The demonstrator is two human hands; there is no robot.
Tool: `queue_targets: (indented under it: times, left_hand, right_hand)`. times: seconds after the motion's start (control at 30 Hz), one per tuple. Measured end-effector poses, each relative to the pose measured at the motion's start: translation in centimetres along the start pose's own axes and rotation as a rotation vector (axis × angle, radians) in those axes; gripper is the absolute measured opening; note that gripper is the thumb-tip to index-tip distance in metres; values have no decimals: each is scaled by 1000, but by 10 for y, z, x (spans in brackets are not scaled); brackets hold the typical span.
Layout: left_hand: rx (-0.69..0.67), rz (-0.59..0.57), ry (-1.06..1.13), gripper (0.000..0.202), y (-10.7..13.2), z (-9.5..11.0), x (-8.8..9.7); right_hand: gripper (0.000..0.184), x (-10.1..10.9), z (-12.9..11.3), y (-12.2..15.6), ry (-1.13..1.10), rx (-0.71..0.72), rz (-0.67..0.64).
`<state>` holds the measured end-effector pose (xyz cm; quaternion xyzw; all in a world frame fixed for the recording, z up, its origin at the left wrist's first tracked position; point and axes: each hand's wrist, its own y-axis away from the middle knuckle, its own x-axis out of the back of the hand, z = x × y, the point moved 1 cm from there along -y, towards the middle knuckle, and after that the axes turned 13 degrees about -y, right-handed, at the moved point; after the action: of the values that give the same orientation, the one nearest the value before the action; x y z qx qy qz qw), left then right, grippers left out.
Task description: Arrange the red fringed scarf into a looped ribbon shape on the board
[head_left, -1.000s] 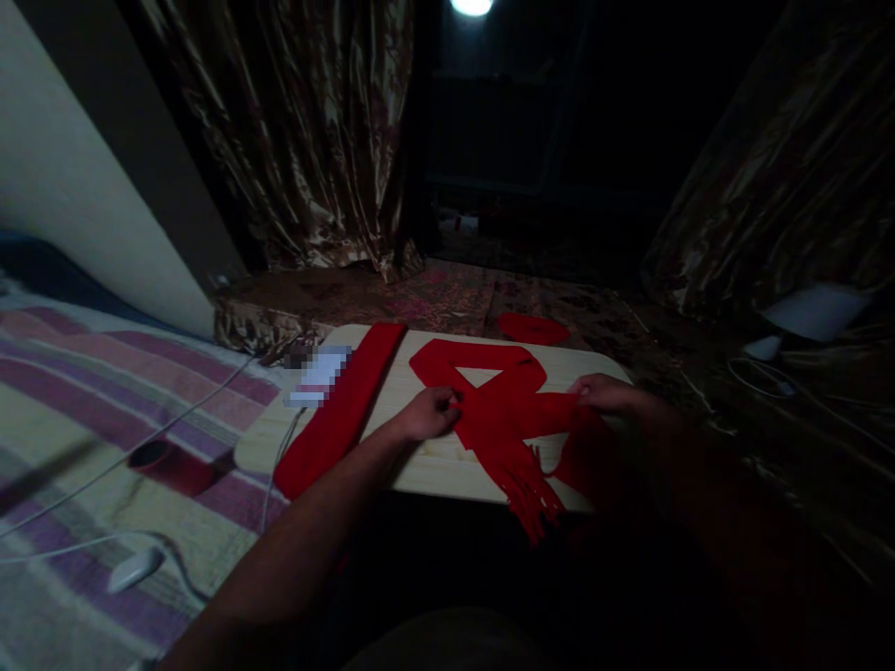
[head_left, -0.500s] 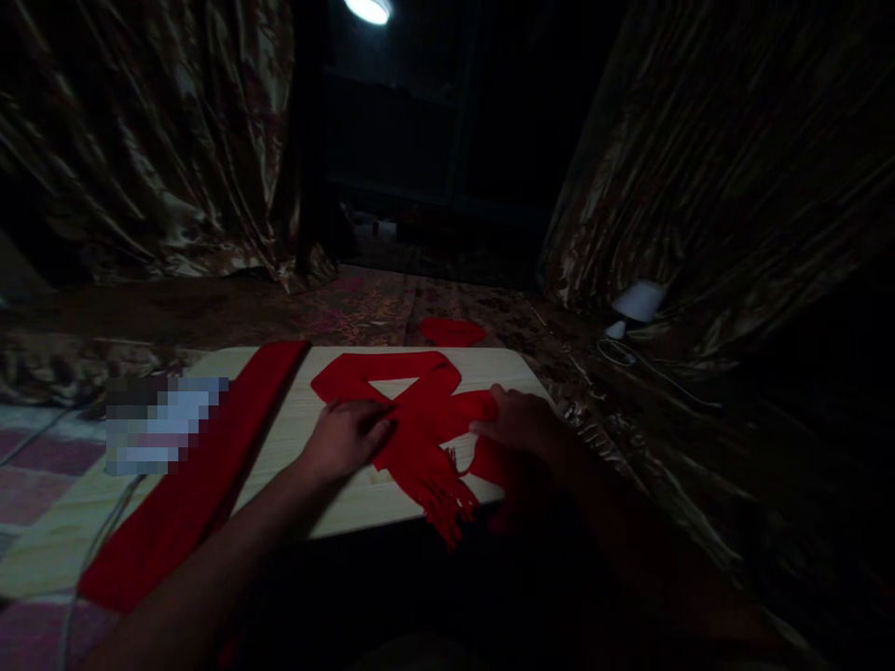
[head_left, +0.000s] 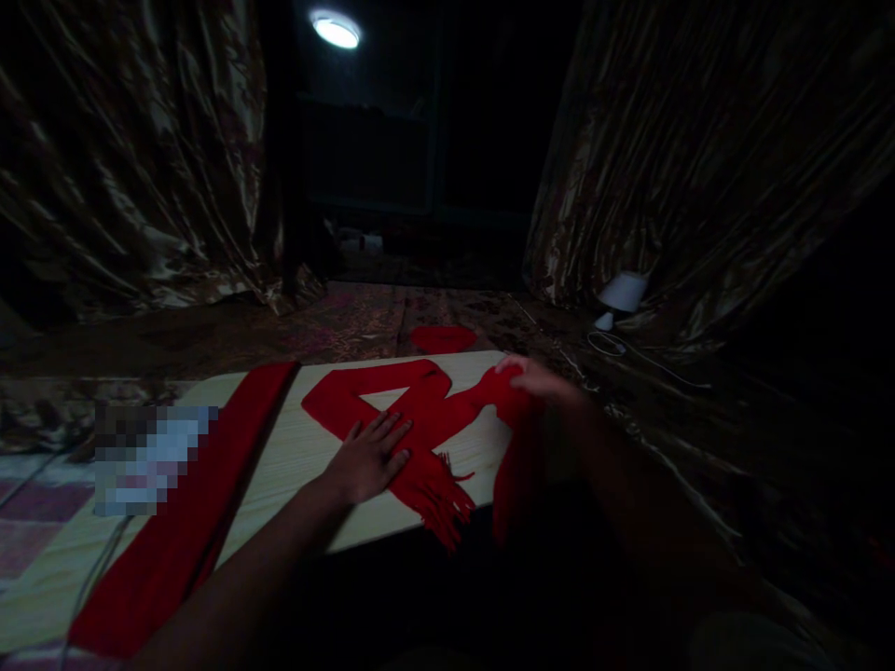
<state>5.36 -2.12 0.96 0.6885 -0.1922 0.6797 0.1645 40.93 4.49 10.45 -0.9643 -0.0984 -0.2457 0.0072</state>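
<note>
A red scarf (head_left: pixel 419 419) with a fringed end lies looped and crossed over itself on a pale wooden board (head_left: pixel 280 485). My left hand (head_left: pixel 370 457) rests flat on it near the crossing, fingers spread. At the board's far right corner my right hand (head_left: pixel 535 377) grips a bunched part of the same scarf, slightly raised, with the rest hanging down over the near right edge. Along the left of the board runs a long folded strip of red cloth (head_left: pixel 202 513).
A blurred-out flat object (head_left: pixel 158 457) with a cable lies at the board's left. Another red piece (head_left: pixel 444 338) lies beyond the far edge. A small white lamp (head_left: pixel 622 294) with a cord stands at right. Patterned curtains (head_left: pixel 188 158) hang behind.
My right hand has moved up and right, pulling the scarf's part off the board and stretching it. My left hand has flattened with its fingers spread over the crossing.
</note>
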Motion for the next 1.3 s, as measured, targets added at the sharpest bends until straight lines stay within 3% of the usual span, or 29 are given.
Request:
queue_targets:
  times: [0.07,0.2,0.33,0.43,0.53,0.67,0.8,0.97,1.17,1.23,1.3]
  left_hand:
    - [20,3,-6,66,-3,1,0]
    - [42,19,-28,65,-10,3,0]
    - [49,29,-41,64,-16,3,0]
    - [53,51,-34,63,-18,2,-1]
    - [54,82,-23,64,-17,2,-2]
    - [49,128,25,69,-13,2,-2]
    - [79,152,88,72,-12,3,1]
    - [128,151,168,69,-10,4,5]
    - [141,167,224,67,-9,3,8]
    - [156,177,230,65,-9,2,7]
    - [157,185,230,63,-9,2,6]
  right_hand:
    - [58,22,-1,-19,-62,-7,178]
    - [57,26,8,-42,435,-111,238]
    - [50,-11,15,-43,543,-34,227]
    - [39,-53,15,-35,531,220,55]
    - [52,-90,16,-27,515,389,-73]
    - [68,-114,21,-23,641,333,-182]
    - [76,-112,18,-18,733,231,-243]
    - [80,-101,7,-6,733,206,-370]
    - [85,-89,9,-5,742,110,-411]
    - [83,-90,9,-9,758,118,-411]
    - [70,-93,6,-16,769,142,-370]
